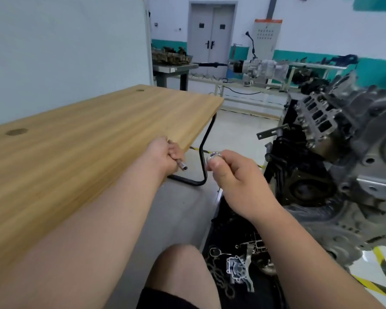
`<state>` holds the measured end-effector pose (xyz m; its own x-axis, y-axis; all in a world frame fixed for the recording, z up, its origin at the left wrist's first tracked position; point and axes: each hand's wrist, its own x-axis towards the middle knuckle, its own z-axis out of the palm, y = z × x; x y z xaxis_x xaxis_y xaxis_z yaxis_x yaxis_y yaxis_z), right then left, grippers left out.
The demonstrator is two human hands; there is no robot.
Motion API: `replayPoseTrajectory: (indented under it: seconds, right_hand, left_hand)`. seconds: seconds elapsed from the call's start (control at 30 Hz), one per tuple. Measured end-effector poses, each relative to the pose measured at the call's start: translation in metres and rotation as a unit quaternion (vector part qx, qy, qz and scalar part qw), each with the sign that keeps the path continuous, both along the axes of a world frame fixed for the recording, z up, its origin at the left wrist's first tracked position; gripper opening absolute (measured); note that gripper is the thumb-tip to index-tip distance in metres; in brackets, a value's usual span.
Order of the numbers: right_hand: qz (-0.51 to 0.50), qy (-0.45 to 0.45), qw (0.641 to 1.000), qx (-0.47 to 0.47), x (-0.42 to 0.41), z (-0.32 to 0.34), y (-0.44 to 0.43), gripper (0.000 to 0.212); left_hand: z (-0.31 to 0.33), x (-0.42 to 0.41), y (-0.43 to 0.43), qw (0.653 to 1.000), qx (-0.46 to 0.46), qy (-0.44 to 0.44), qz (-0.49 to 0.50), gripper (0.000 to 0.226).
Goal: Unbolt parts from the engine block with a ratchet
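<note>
Left hand [165, 156] grips socket bar [183, 167] off table [98, 130] edge; right hand [236, 175] pinches shiny piece [214, 156]. Engine block [343, 152] right, loose parts [239, 268] below.

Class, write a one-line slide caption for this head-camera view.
Left hand grips a socket-tipped tool, right hand pinches a small metal part, beside the engine block.
</note>
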<state>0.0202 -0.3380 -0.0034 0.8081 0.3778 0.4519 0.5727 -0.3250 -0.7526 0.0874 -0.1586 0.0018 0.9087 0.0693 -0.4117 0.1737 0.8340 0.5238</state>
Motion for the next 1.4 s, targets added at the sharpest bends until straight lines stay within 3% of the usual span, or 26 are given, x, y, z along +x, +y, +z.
replayPoseTrajectory:
  seconds: [0.13,0.2,0.3,0.43,0.5,0.53,0.6,0.67,0.73,0.8,0.93,1.07,1.17,1.23,1.33,1.4]
  right_hand:
    - [-0.054,0.091,0.980,-0.166,0.038,0.013,0.060,0.029]
    - [-0.007,0.121,0.979,-0.165,0.049,0.016,0.085,0.019]
    - [0.024,0.110,0.982,-0.150,0.051,0.017,0.109,0.019]
    - [0.032,0.076,0.985,-0.151,0.041,0.007,0.127,0.010]
    - [0.007,0.084,0.987,-0.135,0.049,0.011,0.137,0.011]
    - [-0.003,0.099,0.985,-0.142,0.057,0.014,0.145,0.012]
    - [-0.010,0.137,0.976,-0.171,0.075,0.017,0.162,0.011]
    - [-0.019,0.168,0.968,-0.187,0.092,0.010,0.182,0.010]
    - [-0.019,0.167,0.963,-0.212,0.103,-0.002,0.201,0.015]
    - [-0.014,0.142,0.953,-0.268,0.106,-0.011,0.217,0.026]
    - [0.009,0.165,0.941,-0.295,0.114,-0.008,0.236,0.025]
    - [0.026,0.322,0.936,-0.139,0.128,0.003,0.240,0.009]
    - [0.013,0.353,0.933,-0.069,0.137,0.004,0.243,0.008]
    - [0.032,0.383,0.923,-0.006,0.142,0.001,0.246,0.019]
    - [0.079,0.425,0.894,0.118,0.146,-0.006,0.250,0.042]
    - [0.095,0.408,0.895,0.154,0.144,-0.009,0.248,0.043]
  left_hand:
    - [0.007,0.004,0.008,0.999,0.001,-0.031,0.030,0.044]
    - [0.008,0.006,0.022,0.995,-0.010,-0.042,0.085,0.042]
    - [0.004,0.010,0.053,0.985,0.016,-0.039,0.167,0.036]
    - [-0.013,0.008,0.120,0.950,0.163,0.046,0.264,0.029]
    - [-0.020,0.005,0.138,0.922,0.306,0.094,0.220,0.022]
    - [-0.022,0.006,0.138,0.882,0.424,0.115,0.170,0.027]
    - [-0.022,0.006,0.132,0.764,0.631,0.119,0.062,0.044]
    - [-0.022,0.005,0.129,0.683,0.720,0.118,-0.027,0.047]
    - [-0.024,0.004,0.138,0.612,0.774,0.158,-0.038,0.041]
    - [-0.028,0.004,0.149,0.579,0.793,0.190,-0.012,0.031]
    - [-0.030,0.003,0.157,0.573,0.792,0.209,0.040,0.016]
    - [-0.030,0.002,0.165,0.579,0.783,0.218,0.059,0.013]
    - [-0.035,0.003,0.170,0.578,0.779,0.235,0.057,0.019]
    - [-0.038,0.004,0.172,0.580,0.779,0.231,0.063,0.012]
    - [-0.041,0.005,0.177,0.586,0.773,0.234,0.069,0.025]
    - [-0.042,0.005,0.179,0.586,0.771,0.241,0.072,0.028]
